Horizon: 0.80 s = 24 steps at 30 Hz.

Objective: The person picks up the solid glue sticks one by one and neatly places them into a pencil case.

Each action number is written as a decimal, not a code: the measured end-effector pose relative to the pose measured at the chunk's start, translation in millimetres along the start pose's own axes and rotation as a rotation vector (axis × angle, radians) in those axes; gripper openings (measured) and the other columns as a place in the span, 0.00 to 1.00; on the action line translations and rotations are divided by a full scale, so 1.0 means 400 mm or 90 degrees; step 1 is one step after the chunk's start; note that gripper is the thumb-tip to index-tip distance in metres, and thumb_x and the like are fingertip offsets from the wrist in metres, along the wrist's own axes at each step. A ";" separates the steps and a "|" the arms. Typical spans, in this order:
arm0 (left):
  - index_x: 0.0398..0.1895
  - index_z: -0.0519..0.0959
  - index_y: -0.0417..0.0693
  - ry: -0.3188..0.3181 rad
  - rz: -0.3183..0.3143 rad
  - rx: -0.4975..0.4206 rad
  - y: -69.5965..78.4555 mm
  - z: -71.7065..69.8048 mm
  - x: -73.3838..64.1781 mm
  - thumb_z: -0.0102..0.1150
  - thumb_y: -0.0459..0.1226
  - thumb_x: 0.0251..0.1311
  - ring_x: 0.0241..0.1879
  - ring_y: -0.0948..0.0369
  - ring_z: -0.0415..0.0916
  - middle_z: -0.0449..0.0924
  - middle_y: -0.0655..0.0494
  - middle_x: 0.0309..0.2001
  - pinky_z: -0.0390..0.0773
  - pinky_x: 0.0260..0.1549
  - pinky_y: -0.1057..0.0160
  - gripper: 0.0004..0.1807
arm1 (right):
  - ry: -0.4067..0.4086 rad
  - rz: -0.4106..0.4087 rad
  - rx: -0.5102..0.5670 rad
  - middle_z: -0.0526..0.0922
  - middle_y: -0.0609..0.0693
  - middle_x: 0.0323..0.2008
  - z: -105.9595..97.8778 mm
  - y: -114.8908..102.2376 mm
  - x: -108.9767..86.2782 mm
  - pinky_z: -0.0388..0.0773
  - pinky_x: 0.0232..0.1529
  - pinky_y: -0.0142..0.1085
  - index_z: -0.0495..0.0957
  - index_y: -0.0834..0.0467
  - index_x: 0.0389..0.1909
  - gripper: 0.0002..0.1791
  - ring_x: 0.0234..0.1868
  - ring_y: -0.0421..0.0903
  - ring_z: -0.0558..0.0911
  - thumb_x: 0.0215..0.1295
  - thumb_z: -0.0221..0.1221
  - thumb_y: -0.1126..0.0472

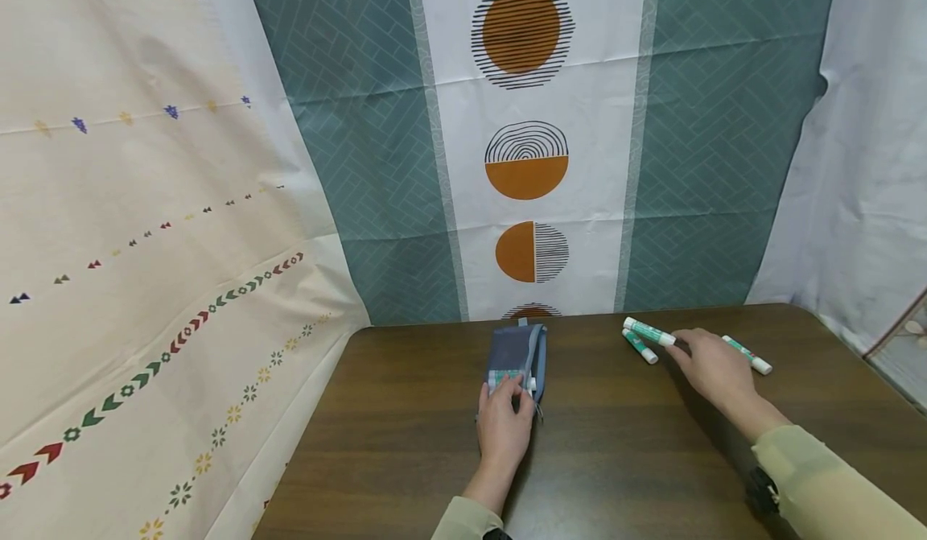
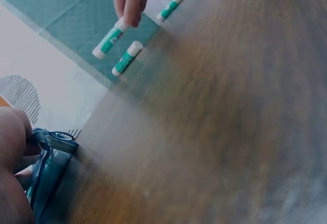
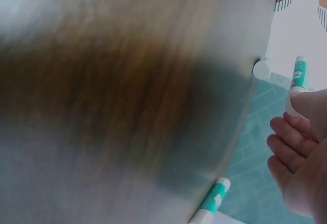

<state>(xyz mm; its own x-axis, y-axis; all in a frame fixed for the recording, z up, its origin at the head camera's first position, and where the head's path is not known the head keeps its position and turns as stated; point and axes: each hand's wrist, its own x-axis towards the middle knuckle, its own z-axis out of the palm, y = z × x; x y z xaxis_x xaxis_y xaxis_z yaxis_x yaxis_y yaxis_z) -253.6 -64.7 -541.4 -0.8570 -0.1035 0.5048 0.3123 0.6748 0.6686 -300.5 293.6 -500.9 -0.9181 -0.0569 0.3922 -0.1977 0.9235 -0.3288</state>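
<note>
My right hand pinches one end of a green-and-white glue stick between thumb and fingers. In the left wrist view that glue stick is off the table, above a second glue stick lying there. A third glue stick lies on the table just beyond the right hand. My left hand grips the near part of a blue-grey zip pouch. Green-and-white material shows at the pouch by the fingertips. In the left wrist view, fingers curl round the pouch's zipped edge.
The brown wooden table has its far edge close behind the pouch and glue sticks. Behind it hangs a green and white cloth with orange circles. A cream patterned cloth drapes along the left side.
</note>
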 end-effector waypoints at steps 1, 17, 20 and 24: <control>0.29 0.83 0.48 0.001 0.001 0.001 0.000 0.000 0.000 0.65 0.29 0.67 0.65 0.50 0.85 0.92 0.51 0.57 0.66 0.78 0.37 0.08 | 0.002 -0.003 0.001 0.87 0.71 0.51 0.000 -0.004 0.001 0.84 0.32 0.62 0.85 0.68 0.55 0.20 0.42 0.68 0.88 0.77 0.67 0.54; 0.28 0.82 0.50 -0.013 -0.023 0.002 0.001 -0.006 -0.002 0.65 0.31 0.68 0.66 0.51 0.84 0.91 0.53 0.59 0.65 0.79 0.38 0.09 | 0.003 -0.040 0.012 0.89 0.66 0.50 0.010 -0.072 0.019 0.85 0.35 0.60 0.86 0.66 0.56 0.19 0.44 0.65 0.89 0.76 0.69 0.55; 0.28 0.82 0.50 -0.010 -0.023 -0.001 0.003 -0.005 -0.002 0.65 0.31 0.68 0.67 0.50 0.84 0.91 0.53 0.59 0.65 0.79 0.37 0.09 | -0.003 -0.045 0.012 0.89 0.65 0.49 0.013 -0.085 0.025 0.85 0.34 0.60 0.86 0.66 0.57 0.18 0.44 0.64 0.88 0.75 0.69 0.56; 0.28 0.82 0.50 -0.007 -0.024 -0.003 0.005 -0.004 -0.001 0.65 0.31 0.68 0.67 0.50 0.83 0.91 0.53 0.59 0.65 0.78 0.36 0.09 | -0.015 -0.049 0.024 0.89 0.65 0.50 0.019 -0.105 0.030 0.86 0.36 0.61 0.87 0.65 0.57 0.18 0.45 0.64 0.88 0.76 0.69 0.56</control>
<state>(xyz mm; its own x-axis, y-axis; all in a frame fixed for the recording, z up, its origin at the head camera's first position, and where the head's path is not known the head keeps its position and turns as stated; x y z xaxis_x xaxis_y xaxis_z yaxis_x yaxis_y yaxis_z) -252.1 -64.5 -539.5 -0.8728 -0.1208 0.4730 0.2816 0.6669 0.6899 -305.7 251.4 -489.0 -0.9076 -0.1371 0.3969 -0.2808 0.9009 -0.3309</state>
